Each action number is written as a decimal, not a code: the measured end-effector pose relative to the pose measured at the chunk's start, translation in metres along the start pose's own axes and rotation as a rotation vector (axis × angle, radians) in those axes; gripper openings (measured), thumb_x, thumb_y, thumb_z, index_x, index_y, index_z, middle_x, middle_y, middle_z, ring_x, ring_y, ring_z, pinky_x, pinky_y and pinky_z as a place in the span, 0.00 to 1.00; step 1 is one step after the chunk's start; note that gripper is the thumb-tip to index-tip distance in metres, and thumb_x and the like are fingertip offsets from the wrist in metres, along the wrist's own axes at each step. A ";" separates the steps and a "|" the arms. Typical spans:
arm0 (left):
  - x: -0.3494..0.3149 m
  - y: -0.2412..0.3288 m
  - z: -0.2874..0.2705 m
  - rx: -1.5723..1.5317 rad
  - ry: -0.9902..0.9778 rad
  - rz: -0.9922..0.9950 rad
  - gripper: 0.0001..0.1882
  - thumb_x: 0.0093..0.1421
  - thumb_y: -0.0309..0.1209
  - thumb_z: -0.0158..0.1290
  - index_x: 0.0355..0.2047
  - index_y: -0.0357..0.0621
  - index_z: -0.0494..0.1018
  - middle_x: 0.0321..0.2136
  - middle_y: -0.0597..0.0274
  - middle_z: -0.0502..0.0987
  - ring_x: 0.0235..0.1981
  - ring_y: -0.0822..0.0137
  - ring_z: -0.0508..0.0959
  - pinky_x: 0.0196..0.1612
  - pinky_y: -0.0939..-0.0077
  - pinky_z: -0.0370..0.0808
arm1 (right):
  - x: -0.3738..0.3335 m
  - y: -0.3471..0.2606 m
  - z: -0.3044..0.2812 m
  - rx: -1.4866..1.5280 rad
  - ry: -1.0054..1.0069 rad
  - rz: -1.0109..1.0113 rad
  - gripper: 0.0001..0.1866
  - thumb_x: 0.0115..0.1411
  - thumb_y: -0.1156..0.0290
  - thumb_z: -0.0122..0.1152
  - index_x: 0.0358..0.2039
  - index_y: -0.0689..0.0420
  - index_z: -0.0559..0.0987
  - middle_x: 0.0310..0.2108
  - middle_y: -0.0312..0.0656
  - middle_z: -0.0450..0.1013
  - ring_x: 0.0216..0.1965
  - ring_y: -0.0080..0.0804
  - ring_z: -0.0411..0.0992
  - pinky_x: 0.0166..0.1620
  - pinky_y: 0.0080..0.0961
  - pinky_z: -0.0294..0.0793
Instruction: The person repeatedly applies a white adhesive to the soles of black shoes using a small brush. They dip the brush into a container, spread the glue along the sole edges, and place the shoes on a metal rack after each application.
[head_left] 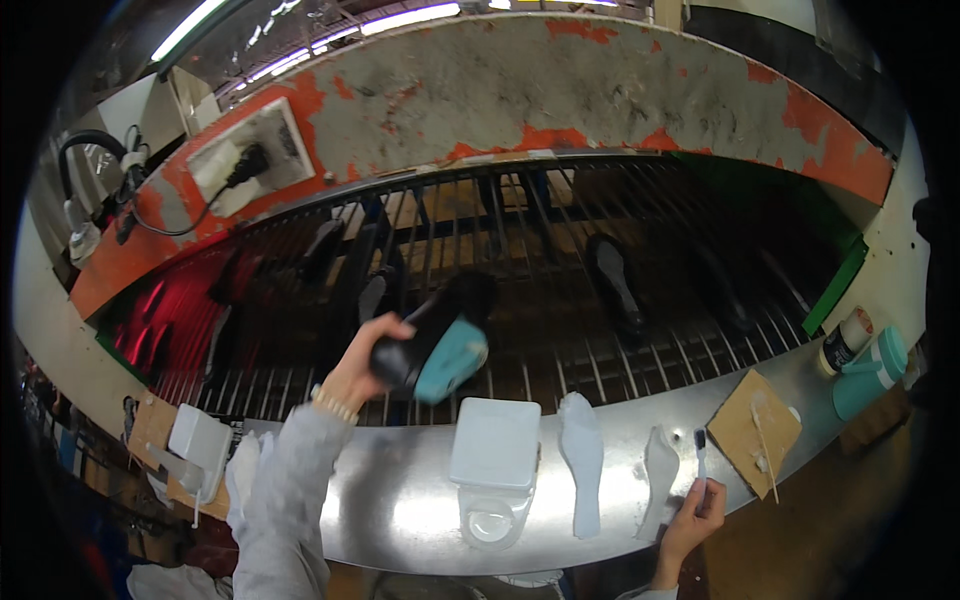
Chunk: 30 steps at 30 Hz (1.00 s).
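My left hand [362, 358] grips a black shoe upper [403, 362] on a teal shoe last [455, 362], held tilted above the near edge of the rod conveyor. The fingers wrap round its black end. At the lower right, my right hand [692, 522] pinches a small toothbrush-like brush [701, 455], its dark bristles pointing up. Beside that hand a pale sole-shaped piece [658, 478] lies on the metal ledge [390, 500]. A longer white sole-shaped piece [582, 465] lies to its left. Between the hands sit a white square container [496, 442] and a clear cup [492, 522] with whitish contents.
Metal conveyor rods [545, 375] carry several dark shoe parts, including a black one with a grey sole [613, 275]. A scratched grey-orange beam [450, 95] spans above. To the right are a cardboard piece [738, 418] with a stick, a teal bottle [872, 372] and a small jar [846, 340].
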<state>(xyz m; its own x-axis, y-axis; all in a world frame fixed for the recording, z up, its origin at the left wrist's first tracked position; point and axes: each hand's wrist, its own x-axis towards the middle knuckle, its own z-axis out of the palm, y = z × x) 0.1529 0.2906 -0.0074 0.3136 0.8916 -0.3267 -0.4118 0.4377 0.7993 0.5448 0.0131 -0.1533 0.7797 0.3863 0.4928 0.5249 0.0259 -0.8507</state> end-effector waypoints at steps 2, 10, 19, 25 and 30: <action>-0.072 -0.005 -0.007 0.080 -0.159 0.242 0.40 0.60 0.39 0.56 0.70 0.40 0.57 0.58 0.46 0.72 0.56 0.54 0.76 0.63 0.55 0.72 | 0.000 -0.001 0.001 -0.002 -0.002 -0.010 0.08 0.67 0.75 0.58 0.32 0.65 0.73 0.25 0.34 0.64 0.25 0.20 0.58 0.26 0.22 0.53; -0.209 -0.110 -0.028 -1.058 -0.749 -0.026 0.42 0.64 0.66 0.47 0.74 0.74 0.50 0.56 0.55 0.71 0.44 0.55 0.73 0.50 0.53 0.68 | 0.002 -0.004 0.001 0.030 -0.003 0.000 0.10 0.69 0.72 0.59 0.34 0.65 0.74 0.27 0.33 0.66 0.28 0.19 0.61 0.29 0.20 0.60; -0.276 -0.160 -0.045 -0.669 -0.271 0.295 0.51 0.64 0.69 0.35 0.69 0.34 0.57 0.57 0.35 0.70 0.40 0.45 0.74 0.45 0.52 0.68 | 0.005 0.015 -0.006 -0.064 -0.076 0.016 0.11 0.72 0.68 0.56 0.40 0.65 0.76 0.32 0.38 0.72 0.34 0.25 0.67 0.39 0.23 0.70; -0.288 -0.138 -0.026 -0.457 0.250 0.218 0.34 0.65 0.42 0.57 0.66 0.40 0.64 0.58 0.49 0.74 0.48 0.60 0.80 0.54 0.67 0.76 | 0.011 0.023 -0.004 -0.089 -0.092 -0.098 0.14 0.72 0.65 0.57 0.42 0.67 0.76 0.34 0.40 0.74 0.36 0.27 0.70 0.44 0.25 0.72; -0.268 -0.109 -0.026 0.742 0.577 0.573 0.42 0.52 0.47 0.69 0.63 0.43 0.67 0.48 0.53 0.80 0.45 0.58 0.82 0.50 0.65 0.78 | 0.008 -0.003 -0.008 -0.094 -0.167 -0.084 0.13 0.72 0.68 0.57 0.46 0.66 0.76 0.39 0.44 0.74 0.39 0.32 0.71 0.42 0.26 0.74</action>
<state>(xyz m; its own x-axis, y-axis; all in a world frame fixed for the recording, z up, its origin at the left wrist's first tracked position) 0.0915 0.0075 -0.0200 -0.2866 0.9450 0.1573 0.3088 -0.0643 0.9489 0.5525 0.0088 -0.1449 0.6686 0.5338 0.5177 0.6216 -0.0191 -0.7831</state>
